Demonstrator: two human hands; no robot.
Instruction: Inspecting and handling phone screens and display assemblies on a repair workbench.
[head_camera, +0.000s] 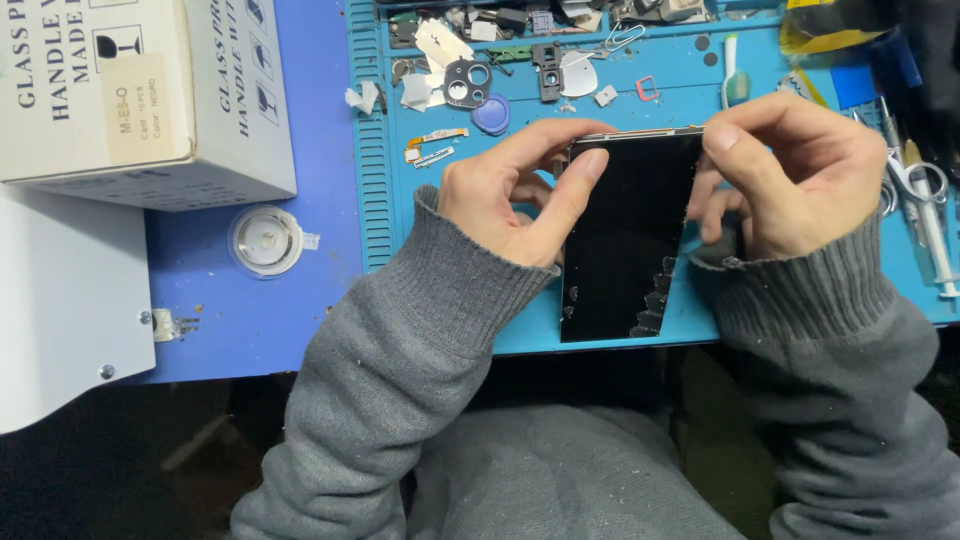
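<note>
A black phone screen panel (622, 240) is held upright over the blue work mat (440, 240), its right edge jagged and broken into small shards. My left hand (515, 195) grips its left edge, thumb laid along the glass. My right hand (790, 175) pinches the top right corner, fingers curled behind the panel. Both arms wear grey knit sleeves.
Small phone parts lie at the mat's far side: a camera frame (466, 83), a blue round piece (491, 113), flex cables (435, 145). A white cardboard box (140, 90) and a round clear lid (265, 240) sit left. Tweezers, scissors and a syringe (925, 210) lie right.
</note>
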